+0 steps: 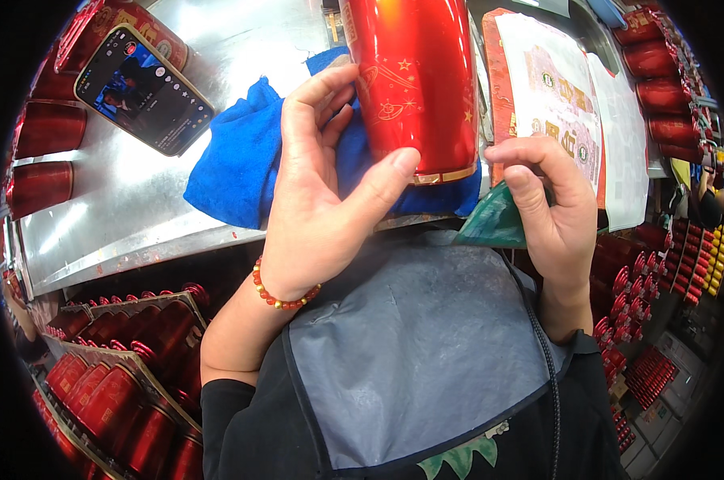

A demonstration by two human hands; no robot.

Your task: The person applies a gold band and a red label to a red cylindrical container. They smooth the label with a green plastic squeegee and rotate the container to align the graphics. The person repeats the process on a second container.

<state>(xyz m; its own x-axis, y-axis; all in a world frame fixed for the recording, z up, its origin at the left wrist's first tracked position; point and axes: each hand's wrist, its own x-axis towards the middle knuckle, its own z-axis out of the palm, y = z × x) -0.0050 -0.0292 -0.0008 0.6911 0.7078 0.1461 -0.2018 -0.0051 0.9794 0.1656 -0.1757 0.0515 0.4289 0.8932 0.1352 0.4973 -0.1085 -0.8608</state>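
Observation:
A glossy red canister [426,88] with gold stars, planets and a gold band at its near end lies on a blue cloth [238,160]. My left hand [322,172], a red-and-gold bead bracelet at its wrist, cups the canister's left side. Its fingertips touch the side, while the thumb rests by the near end. Just right of that end, my right hand [550,200] has its fingers curled, holding a flat green plastic scraper [498,220]. Part of the scraper is hidden behind the hand. Beyond this hand lie white transfer sheets [550,88] with gold print.
A phone [144,90] with its screen lit stands at the left of the metal worktable [90,240]. Red canisters line both sides, with crates of red canisters [110,392] below on the left. A grey apron [418,352] covers my front.

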